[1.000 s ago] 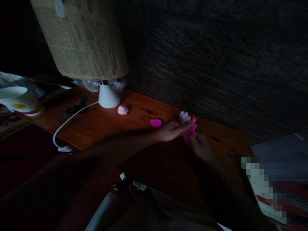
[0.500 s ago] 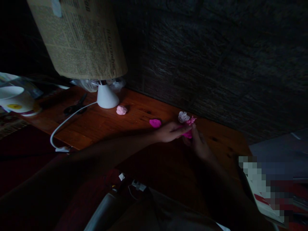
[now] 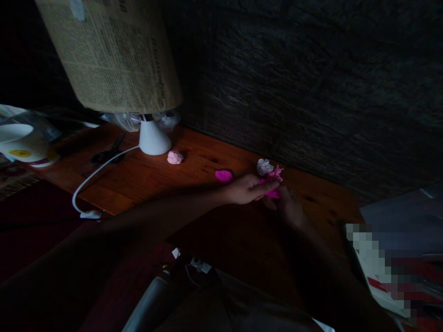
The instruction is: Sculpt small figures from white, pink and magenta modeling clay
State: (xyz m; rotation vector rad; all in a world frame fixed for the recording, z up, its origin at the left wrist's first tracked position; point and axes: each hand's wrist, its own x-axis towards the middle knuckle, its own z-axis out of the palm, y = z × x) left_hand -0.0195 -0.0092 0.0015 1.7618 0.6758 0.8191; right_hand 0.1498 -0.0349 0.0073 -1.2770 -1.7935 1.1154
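Close to the wall side of the wooden table, my left hand (image 3: 247, 188) is closed on a soft magenta piece (image 3: 273, 191) that looks like modelling clay, its thumb lying over it. My right hand (image 3: 290, 205) pinches the same piece from the right; its fingertips are partly hidden in shadow. Just beyond my fingers show a whitish ruffled flower shape (image 3: 265, 167) and a pink spiky flower shape (image 3: 276, 173); whether they join the magenta piece is hidden. Left of my left hand lies a flat magenta lump (image 3: 224, 175). A pale pink lump (image 3: 175, 157) sits farther left.
A lamp with a white base (image 3: 154, 140) and newsprint shade (image 3: 114, 60) stands on the table. Its white cable (image 3: 81, 186) curves past black scissors (image 3: 107, 156). A paper cup (image 3: 26, 145) is at far left. The dark wall (image 3: 304, 101) borders the table's back.
The magenta piece looks flatter and wider between my fingers than before. My right fingers moved up over it, then back down to its right side. The lumps on the table stay put.
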